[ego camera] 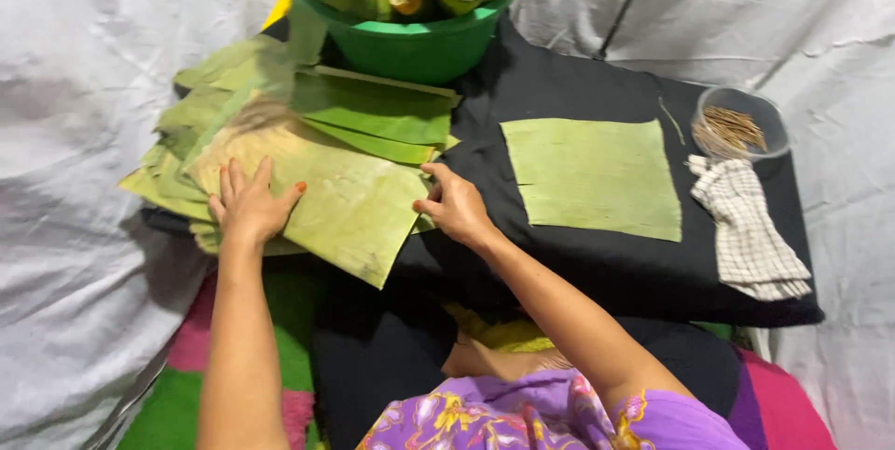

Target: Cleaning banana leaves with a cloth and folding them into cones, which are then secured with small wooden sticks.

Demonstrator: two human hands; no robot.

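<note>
Fingers of the left hand (250,203) lie flat on the top pale green banana-leaf sheet (350,203); the right hand (457,207) seemingly pinches its edge. A hasty tug could split it.

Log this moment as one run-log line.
left hand: flat on top leaf of leaf pile | right hand: fingers at that leaf's right edge | cut leaf: flat on black cloth, untouched
</note>
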